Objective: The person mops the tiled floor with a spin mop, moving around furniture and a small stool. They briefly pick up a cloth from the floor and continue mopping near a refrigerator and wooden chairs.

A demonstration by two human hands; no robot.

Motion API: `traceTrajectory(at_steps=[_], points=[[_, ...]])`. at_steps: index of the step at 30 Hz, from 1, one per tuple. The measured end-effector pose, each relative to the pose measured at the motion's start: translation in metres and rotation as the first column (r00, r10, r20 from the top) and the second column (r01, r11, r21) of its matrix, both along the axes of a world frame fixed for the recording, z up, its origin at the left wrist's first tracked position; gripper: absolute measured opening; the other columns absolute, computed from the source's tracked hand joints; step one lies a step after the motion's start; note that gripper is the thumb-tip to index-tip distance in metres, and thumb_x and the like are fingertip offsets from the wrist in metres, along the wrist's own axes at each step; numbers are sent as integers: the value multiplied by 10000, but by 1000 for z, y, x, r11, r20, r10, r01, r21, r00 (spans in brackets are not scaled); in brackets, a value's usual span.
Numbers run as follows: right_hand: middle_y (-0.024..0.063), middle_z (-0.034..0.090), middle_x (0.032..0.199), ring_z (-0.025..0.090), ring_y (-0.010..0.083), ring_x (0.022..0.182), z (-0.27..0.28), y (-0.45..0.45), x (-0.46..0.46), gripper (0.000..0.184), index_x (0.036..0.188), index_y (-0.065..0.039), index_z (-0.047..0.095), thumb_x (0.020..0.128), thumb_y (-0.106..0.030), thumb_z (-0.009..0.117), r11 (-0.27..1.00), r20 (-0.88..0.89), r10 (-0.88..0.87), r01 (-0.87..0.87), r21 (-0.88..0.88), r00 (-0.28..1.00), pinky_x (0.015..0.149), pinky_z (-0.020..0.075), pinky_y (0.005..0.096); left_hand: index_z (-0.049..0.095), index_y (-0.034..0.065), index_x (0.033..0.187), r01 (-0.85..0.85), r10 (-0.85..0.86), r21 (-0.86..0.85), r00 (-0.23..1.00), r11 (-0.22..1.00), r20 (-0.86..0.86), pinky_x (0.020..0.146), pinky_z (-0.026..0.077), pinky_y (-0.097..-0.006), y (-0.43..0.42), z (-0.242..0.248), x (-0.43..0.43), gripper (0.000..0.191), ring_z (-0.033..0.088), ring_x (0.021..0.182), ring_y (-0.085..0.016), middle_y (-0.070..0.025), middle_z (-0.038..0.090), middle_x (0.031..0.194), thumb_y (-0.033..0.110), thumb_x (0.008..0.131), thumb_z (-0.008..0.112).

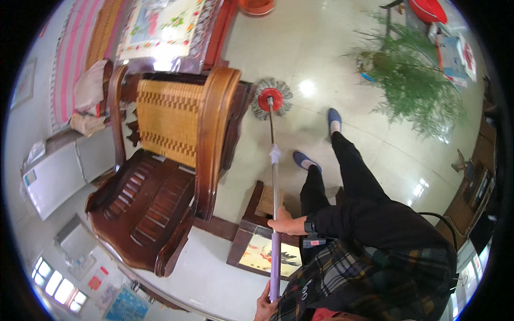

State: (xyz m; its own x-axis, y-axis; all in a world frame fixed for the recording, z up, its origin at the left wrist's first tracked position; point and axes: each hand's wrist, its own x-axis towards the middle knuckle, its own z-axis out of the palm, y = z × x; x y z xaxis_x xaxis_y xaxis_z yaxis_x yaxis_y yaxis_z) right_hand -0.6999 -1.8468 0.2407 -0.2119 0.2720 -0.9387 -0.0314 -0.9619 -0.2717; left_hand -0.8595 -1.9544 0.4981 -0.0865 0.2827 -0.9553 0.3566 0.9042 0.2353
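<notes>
A spin mop [274, 172] with a metal pole, a purple grip and a red disc reaches from my body to the tiled floor. Its grey string head [283, 86] lies spread on the floor beside the wooden armchair. One of my hands [284, 221], with a dark band at the wrist, is closed around the pole just above the purple grip. Lower down, near the picture's bottom edge, my other hand [265, 307] is at the end of the purple grip; its fingers are partly hidden behind the pole. From the single view I take the upper one as my right hand.
A wooden armchair [219, 140] with a woven mat stands left of the mop. Beyond it is a table with a floral cover [160, 28]. A feathery green plant [409, 76] spreads at the right. A small cabinet [251, 240] stands beside the pole, and a red basin [257, 6] is at the top.
</notes>
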Motion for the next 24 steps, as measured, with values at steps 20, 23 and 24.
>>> traceTrajectory(at_steps=[20,23,24], points=[[212,573,734,616,286,540,-76,41,176,465,1000,159,376,727,-123,626,959,269,-257,280,-51,928,399,517,399,316,30,1414,628,-643,154,761,763,80,950,403,-284,118,-95,107,741,493,1195,-191,-222,491,1321,15,746,637],[197,586,753,610,272,542,-52,35,170,412,1010,169,430,767,-123,589,963,194,-267,265,37,944,389,489,400,327,41,1415,456,-469,145,880,878,77,954,386,-259,101,-67,111,737,479,1188,-149,-166,494,1339,2,753,647],[198,580,762,610,265,555,-48,38,174,426,1005,184,420,766,-124,592,961,239,-269,277,1,933,389,489,396,341,60,1415,310,-307,-73,951,948,43,939,397,-255,105,-66,119,738,499,1150,-134,-142,516,1320,2,748,653]])
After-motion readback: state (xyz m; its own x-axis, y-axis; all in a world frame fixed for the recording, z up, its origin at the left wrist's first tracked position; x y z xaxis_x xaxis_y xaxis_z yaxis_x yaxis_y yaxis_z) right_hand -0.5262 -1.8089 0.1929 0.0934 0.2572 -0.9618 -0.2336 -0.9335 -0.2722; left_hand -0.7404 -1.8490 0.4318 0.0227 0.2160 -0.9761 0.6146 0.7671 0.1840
